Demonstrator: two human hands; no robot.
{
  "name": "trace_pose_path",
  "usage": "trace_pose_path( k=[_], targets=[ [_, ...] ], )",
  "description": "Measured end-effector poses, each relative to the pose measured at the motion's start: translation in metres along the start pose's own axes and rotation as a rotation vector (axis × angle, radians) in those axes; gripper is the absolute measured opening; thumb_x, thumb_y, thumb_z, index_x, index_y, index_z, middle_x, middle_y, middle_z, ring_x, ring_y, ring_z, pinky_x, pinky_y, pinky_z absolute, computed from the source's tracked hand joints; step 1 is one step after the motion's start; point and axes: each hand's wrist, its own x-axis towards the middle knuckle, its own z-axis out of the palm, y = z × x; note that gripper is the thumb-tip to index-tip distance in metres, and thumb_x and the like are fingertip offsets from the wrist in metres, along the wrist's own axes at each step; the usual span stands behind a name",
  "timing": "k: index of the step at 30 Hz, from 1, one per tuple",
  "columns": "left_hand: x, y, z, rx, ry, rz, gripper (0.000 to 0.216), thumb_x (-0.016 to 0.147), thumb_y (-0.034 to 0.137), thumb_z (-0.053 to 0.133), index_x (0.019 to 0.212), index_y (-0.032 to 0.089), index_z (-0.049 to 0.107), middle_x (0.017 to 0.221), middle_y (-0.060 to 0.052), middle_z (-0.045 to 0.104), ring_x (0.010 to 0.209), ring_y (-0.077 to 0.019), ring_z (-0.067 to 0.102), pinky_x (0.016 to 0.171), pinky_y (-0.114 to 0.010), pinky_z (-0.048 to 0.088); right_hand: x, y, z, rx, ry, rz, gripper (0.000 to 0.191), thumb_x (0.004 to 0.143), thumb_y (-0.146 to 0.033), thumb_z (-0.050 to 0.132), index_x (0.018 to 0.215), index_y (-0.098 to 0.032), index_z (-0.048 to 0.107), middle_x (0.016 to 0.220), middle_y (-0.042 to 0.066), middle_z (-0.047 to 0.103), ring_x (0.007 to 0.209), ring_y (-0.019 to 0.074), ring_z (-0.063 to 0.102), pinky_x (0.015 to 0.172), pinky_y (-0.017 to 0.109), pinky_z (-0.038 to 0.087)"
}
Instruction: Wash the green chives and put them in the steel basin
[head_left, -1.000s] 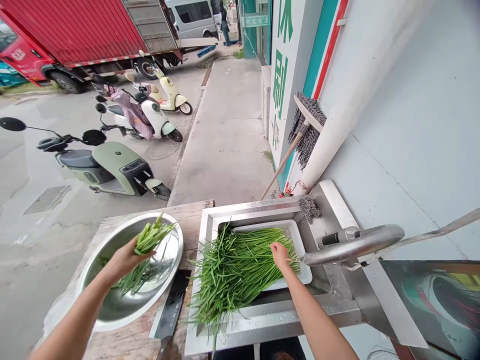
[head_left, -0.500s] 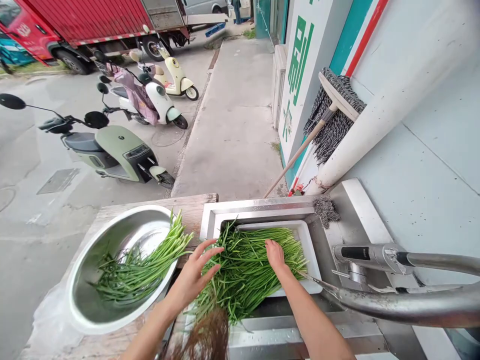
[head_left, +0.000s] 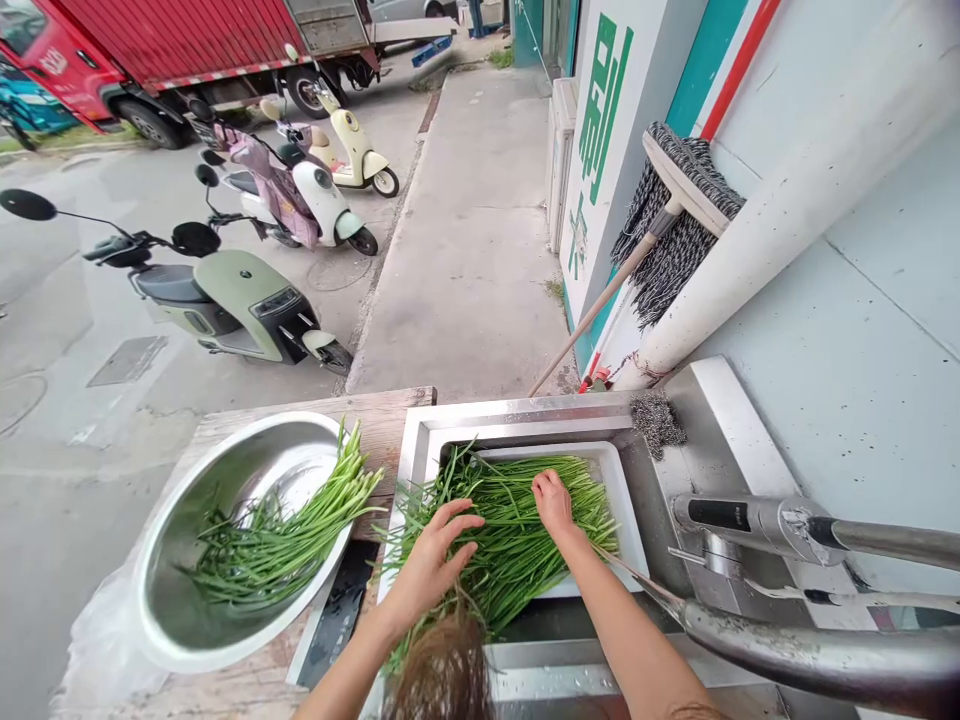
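A thick layer of garlic chives (head_left: 510, 575) lies in a white tray (head_left: 632, 515) inside the steel sink (head_left: 517, 408), its leafy ends hanging over the left side. Over the middle of the layer, my right hand (head_left: 553, 502) has its fingers pinched together on some chives; the strands in the fingertips are mostly hidden. My left hand (head_left: 439, 550) hovers over the leafy ends, fingers spread and curved, holding nothing. To its left a large steel bowl (head_left: 161, 490) holds another bunch of chives (head_left: 300, 540), pale stems resting on the rim.
A faucet (head_left: 739, 525) and its long spout (head_left: 810, 640) reach in from the right. A steel-wool scrubber (head_left: 657, 422) sits on the sink's corner. A black package (head_left: 341, 615) lies between bowl and sink on the wooden board (head_left: 390, 412). A mop (head_left: 675, 215) leans behind; scooters (head_left: 255, 300) stand beyond.
My left hand has moved right, from beside the tray to over the leafy ends. My right hand stays at the same spot, its fingers drawn closer together.
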Motion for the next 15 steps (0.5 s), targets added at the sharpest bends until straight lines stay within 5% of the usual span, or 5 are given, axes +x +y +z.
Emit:
trace_pose_path(
  k=[7,11,15],
  targets=[
    [0.082,0.015,0.051,-0.069,-0.027,0.062,0.031,0.087,0.011,0.039,0.102,0.020,0.064,0.124,-0.010,0.056,0.115,-0.0197,0.054,0.102,-0.036,0.042,-0.024,0.006,-0.004,0.100,0.057,-0.073,0.023,0.089,-0.016,0.039,0.086,-0.020,0.062,0.088,0.007,0.062,0.078,0.0186,0.057,0.073,0.029,0.042],
    [0.129,-0.006,0.091,0.013,-0.173,-0.159,0.034,0.084,0.004,0.038,0.099,0.016,0.066,0.114,-0.013,0.062,0.105,-0.0219,0.059,0.095,-0.036,0.044,-0.026,0.008,-0.006,0.181,0.110,-0.053,0.024,0.091,-0.019,0.037,0.085,-0.020,0.060,0.086,0.007,0.060,0.077,0.0185,0.056,0.073,0.029,0.043],
    [0.137,-0.034,0.114,0.030,-0.226,-0.349,0.024,0.084,0.011,0.045,0.090,0.010,0.069,0.087,-0.014,0.068,0.083,-0.0235,0.064,0.080,-0.036,0.049,-0.024,0.008,-0.010,0.281,0.177,0.009,0.019,0.089,-0.020,0.039,0.082,-0.021,0.057,0.082,0.005,0.058,0.073,0.0168,0.054,0.070,0.028,0.044]
  ],
)
